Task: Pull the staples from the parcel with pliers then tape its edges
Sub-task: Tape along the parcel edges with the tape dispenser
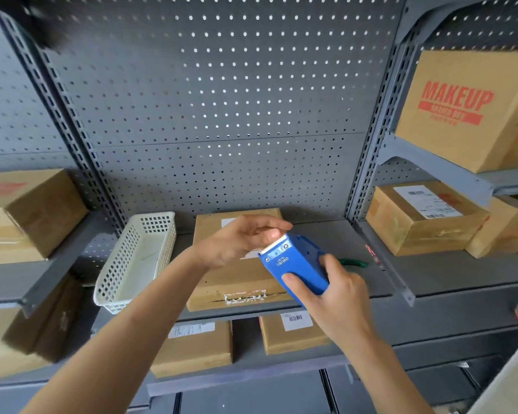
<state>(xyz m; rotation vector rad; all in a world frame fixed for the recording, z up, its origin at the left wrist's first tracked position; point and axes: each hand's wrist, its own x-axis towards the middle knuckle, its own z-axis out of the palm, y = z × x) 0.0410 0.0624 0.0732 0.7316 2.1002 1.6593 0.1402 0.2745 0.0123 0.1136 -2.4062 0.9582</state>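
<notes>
A flat brown cardboard parcel point(222, 282) lies on the grey shelf point(431, 276) in front of me, a torn label on its front edge. My right hand point(338, 291) grips a blue tape dispenser point(296, 264) above the parcel's right side, its toothed blade pointing up and left. My left hand point(240, 240) hovers over the parcel with its fingertips at the dispenser's blade end; whether they pinch tape I cannot tell. Green-handled pliers point(355, 262) lie on the shelf to the right of the parcel, mostly hidden behind my right hand.
A white plastic basket point(138, 261) stands left of the parcel. More cardboard boxes point(422, 222) fill the shelves right, left and below, one marked MAKEUP point(458, 109). A grey pegboard point(222, 100) backs the shelf.
</notes>
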